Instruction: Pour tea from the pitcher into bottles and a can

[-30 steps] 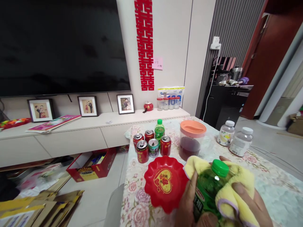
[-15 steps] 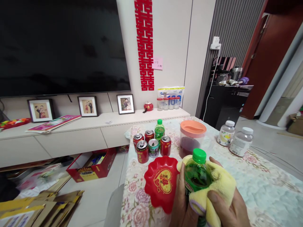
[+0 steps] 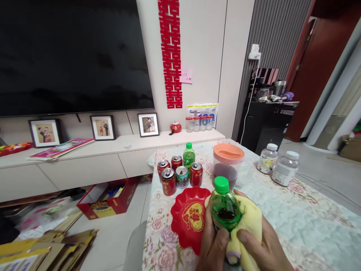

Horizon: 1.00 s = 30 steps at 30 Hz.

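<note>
Just right of the red dish (image 3: 184,226), the green bottle (image 3: 225,209) is held between my hands, its cap (image 3: 221,184) on. My left hand (image 3: 213,241) is curled round its side; my right hand (image 3: 265,246), half closed, grips a yellow cloth (image 3: 251,216) against it. I judge the wiping under way and unfinished, with cloth on bottle; how much surface is left, I can't tell.

Green bottle (image 3: 225,207), yellow cloth (image 3: 251,218), red dish (image 3: 180,218), pink-flowered tablecloth (image 3: 165,250)
</note>
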Each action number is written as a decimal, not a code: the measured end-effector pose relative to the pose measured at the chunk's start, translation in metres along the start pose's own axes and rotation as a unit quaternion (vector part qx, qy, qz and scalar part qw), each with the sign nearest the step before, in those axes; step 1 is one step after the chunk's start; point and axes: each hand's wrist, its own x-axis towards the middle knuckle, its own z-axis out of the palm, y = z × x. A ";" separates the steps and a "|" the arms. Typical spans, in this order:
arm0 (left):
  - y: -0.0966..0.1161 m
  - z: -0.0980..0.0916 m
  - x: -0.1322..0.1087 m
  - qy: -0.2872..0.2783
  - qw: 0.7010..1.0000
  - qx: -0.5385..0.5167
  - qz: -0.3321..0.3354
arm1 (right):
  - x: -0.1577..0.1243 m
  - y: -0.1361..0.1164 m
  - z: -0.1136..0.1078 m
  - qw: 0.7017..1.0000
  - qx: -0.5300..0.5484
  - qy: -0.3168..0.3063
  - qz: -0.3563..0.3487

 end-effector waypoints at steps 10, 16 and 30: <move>0.001 0.001 -0.002 0.090 0.983 -0.155 -0.029 | 0.009 -0.009 0.000 0.996 -0.015 -0.083 0.021; 0.007 -0.002 0.001 0.080 0.979 -0.190 -0.013 | 0.015 -0.018 0.007 0.982 0.122 -0.108 0.091; -0.002 -0.003 0.013 0.070 0.988 -0.139 0.025 | 0.020 -0.006 0.004 0.971 0.110 -0.078 0.196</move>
